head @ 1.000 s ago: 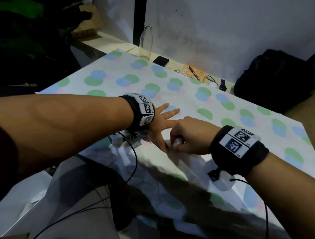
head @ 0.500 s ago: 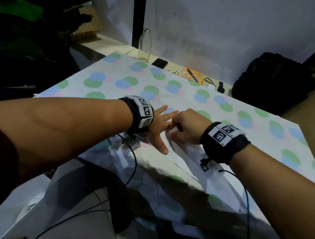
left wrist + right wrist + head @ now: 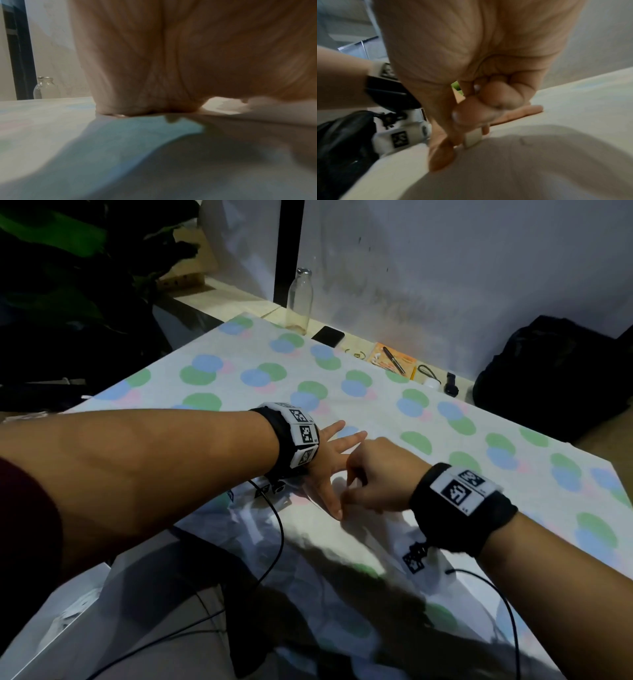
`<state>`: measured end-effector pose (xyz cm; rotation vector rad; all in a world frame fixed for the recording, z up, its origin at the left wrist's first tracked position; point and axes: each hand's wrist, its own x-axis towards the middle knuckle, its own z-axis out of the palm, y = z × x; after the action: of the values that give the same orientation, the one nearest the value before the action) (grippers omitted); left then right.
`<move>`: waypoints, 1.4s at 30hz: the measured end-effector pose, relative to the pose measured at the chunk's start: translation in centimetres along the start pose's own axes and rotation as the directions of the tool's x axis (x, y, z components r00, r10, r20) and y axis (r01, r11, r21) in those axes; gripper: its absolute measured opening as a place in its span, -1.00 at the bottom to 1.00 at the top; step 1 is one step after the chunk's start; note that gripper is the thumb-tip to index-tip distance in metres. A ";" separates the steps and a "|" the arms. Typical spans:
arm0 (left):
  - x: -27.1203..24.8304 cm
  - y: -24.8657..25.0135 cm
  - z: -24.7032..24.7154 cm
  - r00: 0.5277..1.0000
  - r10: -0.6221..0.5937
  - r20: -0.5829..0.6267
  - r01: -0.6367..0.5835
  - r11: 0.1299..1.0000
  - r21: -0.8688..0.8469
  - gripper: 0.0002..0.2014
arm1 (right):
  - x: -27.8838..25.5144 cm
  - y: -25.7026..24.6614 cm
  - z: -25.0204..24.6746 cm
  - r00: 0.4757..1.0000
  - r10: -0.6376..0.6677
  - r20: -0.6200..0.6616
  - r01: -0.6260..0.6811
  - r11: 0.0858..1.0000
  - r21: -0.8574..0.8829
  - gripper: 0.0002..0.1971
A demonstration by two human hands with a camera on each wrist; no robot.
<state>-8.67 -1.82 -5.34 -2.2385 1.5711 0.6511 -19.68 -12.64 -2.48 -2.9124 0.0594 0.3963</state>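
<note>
The left hand (image 3: 329, 460) lies flat, palm down, fingers spread, and presses on the translucent white sheet (image 3: 370, 539) at the near edge of the table. The right hand (image 3: 380, 477) sits just beside it at its 3 o'clock, touching it, with the fingers curled. In the right wrist view it pinches a small white strip (image 3: 473, 136) between thumb and forefinger. The lower end of the strip meets the sheet directly under the hand. Whether the strip adheres to the sheet cannot be told. The sheet overlies dotted paper (image 3: 376, 412), white with blue, green and pink spots, which covers the tabletop. From the hands, an empty glass bottle (image 3: 299, 302) stands upright at 11 o'clock, past the far edge of the paper. A black phone (image 3: 328, 336) lies just beside the bottle. A pen (image 3: 394, 360) lies on an orange packet (image 3: 406, 358) at 12 o'clock. A black bag (image 3: 555, 371) sits at 2 o'clock, well apart from the hands.
</note>
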 end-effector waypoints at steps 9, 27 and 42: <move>0.2 -0.1 0.2 1.000 0.003 -0.009 -0.003 1.000 0.001 0.16 | 0.7 0.5 0.2 0.988 0.120 -0.094 -0.116 0.992 0.045 -0.78; 0.3 -0.6 0.3 1.000 0.001 0.004 -0.001 0.999 -0.052 0.27 | 2.2 0.6 -1.0 0.929 0.360 -0.081 -0.348 0.928 0.133 -0.83; -1.1 0.3 0.0 1.000 0.002 -0.012 -0.003 0.998 -0.064 0.25 | -5.5 4.0 1.8 0.900 0.410 -0.149 -0.407 0.912 0.053 -0.83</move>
<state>-9.25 -1.05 -4.80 -2.2911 1.5807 0.6997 -25.74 -16.14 -3.44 -2.8912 0.7046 0.2210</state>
